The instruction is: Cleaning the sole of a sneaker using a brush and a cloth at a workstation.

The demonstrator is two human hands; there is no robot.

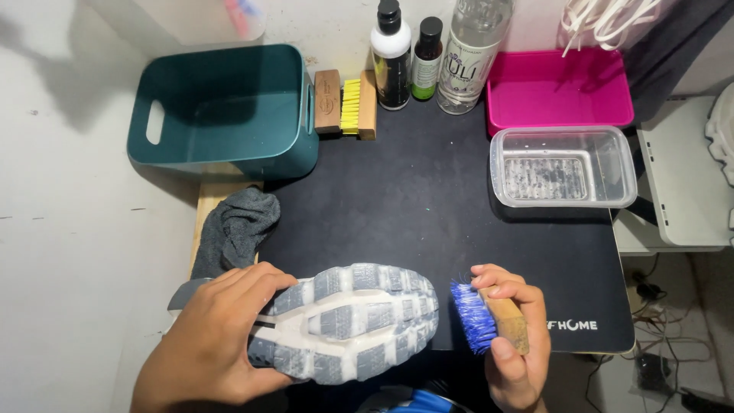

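**Sole up, brush at the toe end**

The person's left hand [210, 344] is wrapped around the heel end of a grey-and-white rubber-soled sneaker [348, 321], holding it tread-up at about 6 o'clock on the black desk mat [428, 206]. The right hand [514, 336] is closed around a wooden-backed brush with blue bristles [485, 315], thumb underneath, fingers over the block; the bristles stand just beside the other end of the sole, and whether they quite touch I cannot tell.

To my eye the scrubbing would go best with the shoe kept steady — the left grip looks firm enough, yet it covers that end of the tread, so the hand would want shifting to reach those lugs. The grooves between the grey blocks look deep; short strokes along the channels, bristle tips angled in, should serve better than broad sweeps across the top.

At 2 o'clock sits a clear plastic tub holding a shallow pool of water [563, 166], within easy reach for dipping, with a pink tray [558, 88] behind it. At 12 o'clock stand 3 bottles [428, 57] and a second wooden brush with yellow bristles [345, 103]. A teal plastic bin [222, 111] fills 10 o'clock, and a crumpled grey cloth [235, 226] lies at 9 o'clock — handy for wiping the tread.
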